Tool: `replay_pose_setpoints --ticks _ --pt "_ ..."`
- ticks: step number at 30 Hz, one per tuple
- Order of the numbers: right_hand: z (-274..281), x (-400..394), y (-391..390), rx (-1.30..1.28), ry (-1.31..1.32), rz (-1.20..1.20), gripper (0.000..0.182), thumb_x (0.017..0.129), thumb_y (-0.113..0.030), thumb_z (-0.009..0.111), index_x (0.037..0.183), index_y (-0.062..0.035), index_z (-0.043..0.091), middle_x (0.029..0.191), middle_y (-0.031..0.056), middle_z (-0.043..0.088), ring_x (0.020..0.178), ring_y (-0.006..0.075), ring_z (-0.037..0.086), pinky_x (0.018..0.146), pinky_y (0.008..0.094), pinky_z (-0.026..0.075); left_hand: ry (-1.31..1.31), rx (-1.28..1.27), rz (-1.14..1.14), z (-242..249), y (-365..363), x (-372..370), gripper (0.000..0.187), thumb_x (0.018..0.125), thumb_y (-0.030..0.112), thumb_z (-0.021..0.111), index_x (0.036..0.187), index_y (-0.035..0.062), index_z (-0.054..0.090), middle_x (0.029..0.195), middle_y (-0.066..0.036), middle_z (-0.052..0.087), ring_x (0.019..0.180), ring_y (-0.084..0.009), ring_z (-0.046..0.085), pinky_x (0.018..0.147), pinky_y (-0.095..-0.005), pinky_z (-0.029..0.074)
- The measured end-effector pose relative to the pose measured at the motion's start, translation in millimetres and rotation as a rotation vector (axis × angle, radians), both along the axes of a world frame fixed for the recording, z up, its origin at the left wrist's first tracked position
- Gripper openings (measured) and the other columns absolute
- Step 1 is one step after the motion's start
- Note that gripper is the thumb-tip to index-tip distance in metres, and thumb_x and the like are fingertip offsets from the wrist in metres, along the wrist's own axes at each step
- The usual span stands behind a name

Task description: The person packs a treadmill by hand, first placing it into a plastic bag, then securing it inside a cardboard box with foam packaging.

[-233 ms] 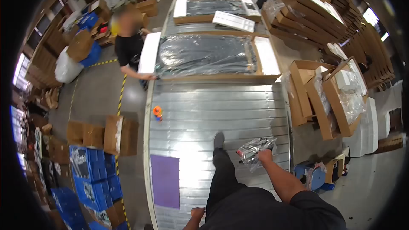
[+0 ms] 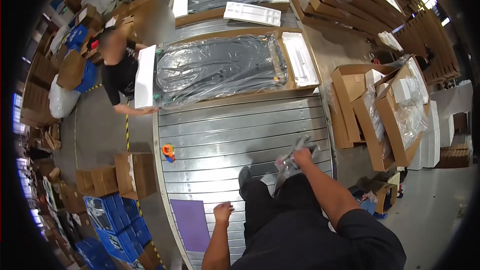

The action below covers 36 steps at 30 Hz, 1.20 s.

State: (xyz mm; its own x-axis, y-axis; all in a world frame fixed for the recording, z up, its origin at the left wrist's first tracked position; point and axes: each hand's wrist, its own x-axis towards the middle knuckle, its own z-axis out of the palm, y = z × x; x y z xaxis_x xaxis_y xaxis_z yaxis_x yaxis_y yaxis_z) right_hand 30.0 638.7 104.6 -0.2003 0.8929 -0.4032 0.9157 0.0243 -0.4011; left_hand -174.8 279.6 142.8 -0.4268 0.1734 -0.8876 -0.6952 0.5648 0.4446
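Observation:
My right hand (image 2: 302,157) grips a clear plastic bag (image 2: 287,165) with dark parts inside, their kind too blurred to tell. It hangs above the slatted metal conveyor (image 2: 225,140), in front of my right leg. My left hand (image 2: 223,213) is raised over the conveyor with its fingers curled in, and I see nothing in it. Just left of that hand, a purple sheet (image 2: 191,225) lies flat. An orange tape dispenser (image 2: 168,152) rests by the conveyor's left edge.
Ahead, an open carton (image 2: 225,98) holds a plastic-wrapped dark panel (image 2: 215,67) and white foam ends. A co-worker (image 2: 120,67) at left touches the left foam end (image 2: 145,77). Cartons (image 2: 370,115) stand right of the conveyor; blue bins (image 2: 112,215) are at left.
My left hand has risen and come forward over the conveyor. The bag swings with my right hand slightly forward and left. My view has shifted, and my other leg has come forward.

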Motion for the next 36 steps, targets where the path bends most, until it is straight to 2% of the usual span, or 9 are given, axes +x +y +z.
replay_pose_setpoints --ticks 5,8,12,15,18,22,26,29,36 --pt "-7 -133 162 -0.171 0.108 -0.016 0.033 0.076 -0.034 0.061 0.073 -0.0008 0.066 0.084 0.0221 0.064 0.086 0.0389 0.061 0.077 0.044 0.048 0.092 0.142 -0.02 34 222 -33 0.02 0.082 0.015 0.059 0.092 -0.0031 0.06 0.081 -0.011 0.064 0.068 -0.0173 0.063 0.058 -0.0243 0.047" --pt "-83 -182 252 -0.244 0.315 0.125 0.028 0.079 -0.027 0.058 0.077 0.0003 0.065 0.088 0.0227 0.064 0.085 0.0349 0.062 0.077 0.0406 0.048 0.089 0.079 0.06 19 330 -18 0.018 0.083 0.012 0.059 0.093 -0.0029 0.06 0.08 -0.01 0.064 0.067 -0.0155 0.063 0.057 -0.0226 0.046" --pt "-107 -248 386 -0.585 0.645 0.043 0.024 0.08 -0.007 0.059 0.101 0.0046 0.064 0.092 0.0138 0.068 0.083 0.0156 0.061 0.072 0.0266 0.046 0.156 0.028 0.152 -36 481 -2 0.02 0.084 0.014 0.06 0.093 -0.0034 0.063 0.076 -0.007 0.064 0.066 -0.0123 0.06 0.059 -0.0226 0.046" --pt "-188 -240 459 -0.786 0.991 -0.055 0.03 0.078 -0.007 0.056 0.107 0.0003 0.06 0.108 0.0195 0.061 0.089 0.0301 0.061 0.078 0.0371 0.048 0.185 0.032 -0.23 -103 575 9 0.02 0.081 0.013 0.063 0.094 -0.0025 0.065 0.074 -0.005 0.063 0.066 -0.0091 0.058 0.059 -0.0223 0.045" --pt "-300 -162 555 -0.355 0.592 0.348 0.037 0.076 -0.003 0.058 0.114 -0.0004 0.057 0.111 0.0189 0.06 0.094 0.0313 0.06 0.08 0.0364 0.047 0.094 0.087 -0.058 -186 677 7 0.027 0.08 0.011 0.066 0.101 -0.0043 0.061 0.084 -0.004 0.064 0.074 -0.0097 0.058 0.067 -0.0227 0.046" --pt "-353 -55 674 0.12 0.017 -0.039 0.059 0.074 -0.013 0.071 0.125 0.0013 0.047 0.125 0.0246 0.048 0.12 0.036 0.044 0.102 0.0379 0.034 0.031 0.169 0.47 -321 772 -23 0.055 0.084 0.027 0.064 0.124 -0.0061 0.045 0.111 -0.009 0.056 0.097 -0.0146 0.054 0.084 -0.0229 0.042" --pt "-406 1 757 -0.09 0.117 -0.473 0.054 0.073 -0.02 0.072 0.118 0.0036 0.052 0.115 0.0235 0.056 0.105 0.0364 0.055 0.089 0.0381 0.044 -0.08 0.196 0.989 -443 796 -79 0.069 0.08 0.038 0.068 0.133 0.0044 0.039 0.127 -0.012 0.046 0.11 -0.0231 0.047 0.094 -0.035 0.04" --pt "-385 -10 779 -0.331 -0.073 -0.159 0.045 0.072 -0.021 0.071 0.107 0.0041 0.059 0.098 0.0204 0.064 0.09 0.034 0.062 0.079 0.039 0.048 0.005 0.397 0.888 -528 773 -103 0.069 0.081 0.044 0.065 0.136 0.011 0.037 0.134 -0.01 0.04 0.117 -0.0261 0.042 0.1 -0.0386 0.036" --pt "-428 5 771 -0.152 0.165 -0.099 0.047 0.065 -0.009 0.073 0.106 0.007 0.057 0.098 0.0207 0.064 0.092 0.0321 0.063 0.082 0.0359 0.048 -0.051 0.739 1.157 -543 786 -101 0.048 0.083 0.026 0.058 0.124 0.0043 0.049 0.128 -0.013 0.049 0.117 -0.0329 0.045 0.102 -0.0528 0.032"
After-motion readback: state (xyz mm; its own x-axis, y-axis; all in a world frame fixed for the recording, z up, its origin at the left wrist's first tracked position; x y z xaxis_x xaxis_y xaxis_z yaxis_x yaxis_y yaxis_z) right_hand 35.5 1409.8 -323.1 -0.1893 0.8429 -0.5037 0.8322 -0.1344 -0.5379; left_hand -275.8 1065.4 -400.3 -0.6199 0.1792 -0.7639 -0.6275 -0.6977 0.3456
